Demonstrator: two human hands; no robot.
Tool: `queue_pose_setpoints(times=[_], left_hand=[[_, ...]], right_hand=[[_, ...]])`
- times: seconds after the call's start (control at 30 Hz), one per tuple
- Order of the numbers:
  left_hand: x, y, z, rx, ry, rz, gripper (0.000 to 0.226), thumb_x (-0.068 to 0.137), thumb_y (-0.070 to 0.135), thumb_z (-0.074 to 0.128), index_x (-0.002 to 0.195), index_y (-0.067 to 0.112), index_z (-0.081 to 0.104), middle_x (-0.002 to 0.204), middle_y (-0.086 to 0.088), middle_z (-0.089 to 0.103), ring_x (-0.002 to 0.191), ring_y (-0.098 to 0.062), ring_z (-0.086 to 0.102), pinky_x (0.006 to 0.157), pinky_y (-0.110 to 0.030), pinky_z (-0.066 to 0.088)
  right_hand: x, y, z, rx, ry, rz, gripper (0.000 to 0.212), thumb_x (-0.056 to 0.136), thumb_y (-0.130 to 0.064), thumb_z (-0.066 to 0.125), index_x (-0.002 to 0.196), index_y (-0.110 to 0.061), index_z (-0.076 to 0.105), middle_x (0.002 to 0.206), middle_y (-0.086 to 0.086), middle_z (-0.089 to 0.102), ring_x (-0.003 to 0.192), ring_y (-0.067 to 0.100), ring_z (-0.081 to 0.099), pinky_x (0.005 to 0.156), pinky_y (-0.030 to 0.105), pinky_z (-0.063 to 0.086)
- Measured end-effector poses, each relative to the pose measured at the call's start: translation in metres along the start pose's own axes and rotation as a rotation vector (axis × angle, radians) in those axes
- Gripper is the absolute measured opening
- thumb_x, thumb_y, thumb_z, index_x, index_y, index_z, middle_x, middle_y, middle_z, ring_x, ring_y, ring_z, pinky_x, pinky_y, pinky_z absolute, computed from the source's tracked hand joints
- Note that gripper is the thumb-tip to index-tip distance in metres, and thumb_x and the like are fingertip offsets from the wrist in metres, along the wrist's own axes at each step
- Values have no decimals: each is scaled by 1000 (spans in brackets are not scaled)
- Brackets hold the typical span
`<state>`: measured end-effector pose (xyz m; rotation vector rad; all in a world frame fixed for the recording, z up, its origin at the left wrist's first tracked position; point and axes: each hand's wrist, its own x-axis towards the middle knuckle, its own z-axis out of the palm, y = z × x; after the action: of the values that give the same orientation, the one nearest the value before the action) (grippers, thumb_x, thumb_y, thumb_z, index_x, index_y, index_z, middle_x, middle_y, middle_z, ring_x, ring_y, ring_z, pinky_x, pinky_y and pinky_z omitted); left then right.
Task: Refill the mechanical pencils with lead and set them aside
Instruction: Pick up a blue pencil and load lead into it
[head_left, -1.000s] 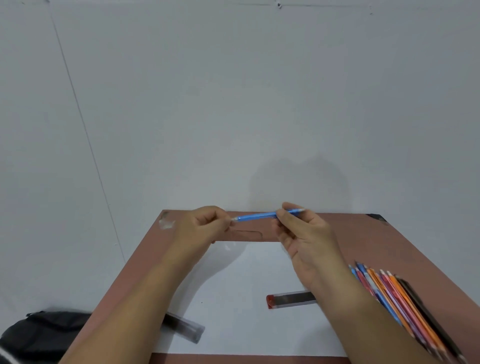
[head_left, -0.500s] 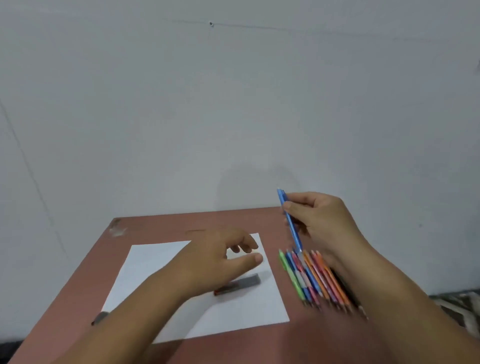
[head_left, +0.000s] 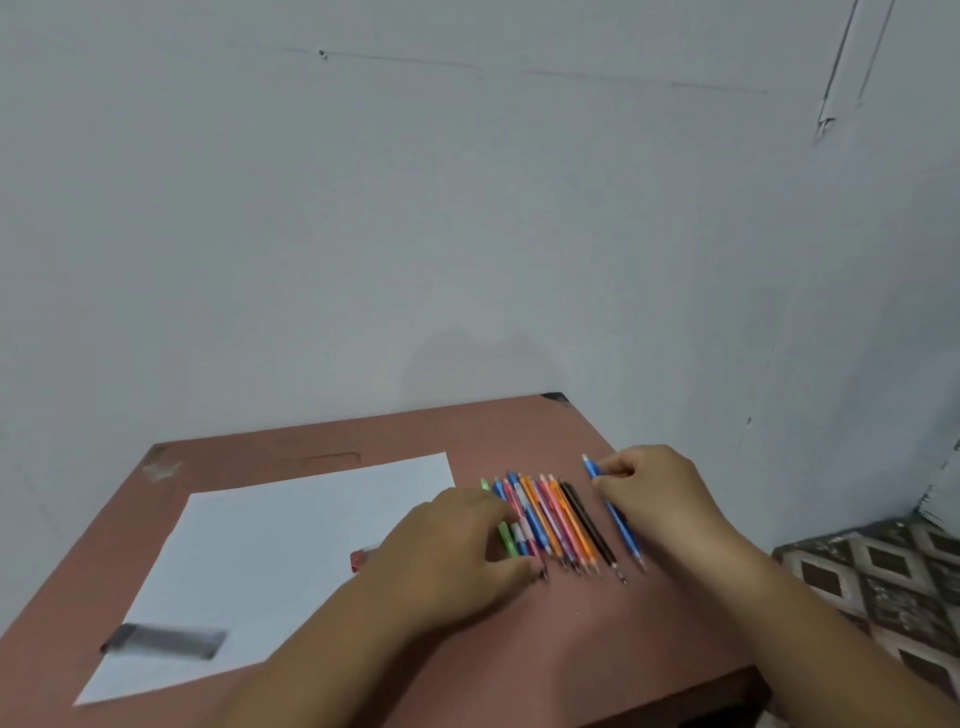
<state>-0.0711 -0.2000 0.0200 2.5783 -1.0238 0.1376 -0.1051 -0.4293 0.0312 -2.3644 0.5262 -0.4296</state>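
1. Worktop (head_left: 597, 649): a reddish-brown surface set against a pale wall (head_left: 467, 208), with one dark far corner.
2. Row of mechanical pencils (head_left: 558, 519): green, blue, pink, orange and black barrels lie side by side, touching, on the right part of the worktop, tips toward the viewer.
3. Left hand (head_left: 457, 551): palm down, fingers bent over the left end of the row; it covers the middle of the green pencil (head_left: 506, 540) and the barrels next to it. Whether it grips any one of them cannot be told.
4. Right hand (head_left: 654, 493): fingers curled round the upper part of the blue pencil (head_left: 621, 525), pinching it near its cap end.
5. Blue pencil: lies just beside the black barrel at the right edge of the row, apart from it, tip toward the viewer; contact with the worktop cannot be told.
6. White paper sheet (head_left: 270, 561): lies flat on the left half of the worktop, its right edge near the row.
7. Lead case with red end (head_left: 359, 560): on the sheet, mostly hidden behind the left hand.
8. Dark lead case (head_left: 166, 642): blurred, at the sheet's near left corner.
9. Patterned floor tiles (head_left: 878, 571): visible to the right, below the worktop.
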Motion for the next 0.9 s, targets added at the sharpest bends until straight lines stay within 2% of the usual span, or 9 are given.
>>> queue_pose_setpoints(times=[0.13,0.27,0.37,0.47,0.57,0.63,0.7,0.77,0.9], left_hand=[[1,1,8,4,31,1,60,87,73,50,137,40,51,132,18,57,112,-1,52,95,-22,47],[-1,3,9,10,32,10,55,89,70,51,134,39,54,131,18,58,111,0,53,92,-19,45],[-4,0,8,18,24,-5,55,89,70,52,135,39,54,133,19,58,113,0,52,94,-19,44],[-6,-6,6,14,23,-39,51,90,67,54,132,39,56,132,21,58,114,-1,52,95,-20,47],[-8,-16,2,22,23,-88,52,89,69,54,132,41,55,135,23,56,118,-1,50,98,-22,47],[-11,-26,0,43,32,-125,55,88,71,52,134,42,55,136,24,55,119,-1,50,100,-23,46],[-15,-36,-3,41,49,-157,52,90,67,53,135,40,55,133,25,56,119,0,49,98,-21,44],[-21,-45,-6,36,64,-181,48,93,61,52,136,39,55,135,25,54,124,0,47,99,-20,41],[-30,-58,-11,62,80,-205,46,95,61,49,135,39,54,138,25,53,128,0,45,99,-21,41]], right_hand=[[-4,5,10,-85,-39,-3,16,94,-23,67,95,-14,80,92,-2,74,78,5,64,66,19,50],[-6,7,16,-104,-36,-24,17,97,-28,66,100,-16,78,87,-7,70,73,2,60,60,11,42],[-10,6,16,-93,-35,-39,24,99,-36,63,108,-18,76,101,-6,74,80,3,60,63,11,41],[-14,2,17,-68,-37,-49,33,98,-43,61,118,-19,70,111,-4,72,91,6,62,74,19,47],[-20,-5,25,-138,-61,-92,59,92,-55,63,142,-25,53,133,-2,60,117,13,58,95,27,48],[-25,-12,33,-205,-94,-107,77,87,-66,62,150,-29,40,138,-3,53,125,17,51,101,33,47],[-31,-20,40,-279,-104,-121,83,79,-77,59,146,-32,38,130,-4,51,118,17,48,97,34,47],[-35,-29,48,-346,-97,-130,79,74,-83,51,135,-35,42,120,-4,51,107,17,46,91,34,47],[-37,-41,63,-440,-105,-114,66,81,-75,41,132,-34,48,117,0,49,101,21,40,93,38,45]])
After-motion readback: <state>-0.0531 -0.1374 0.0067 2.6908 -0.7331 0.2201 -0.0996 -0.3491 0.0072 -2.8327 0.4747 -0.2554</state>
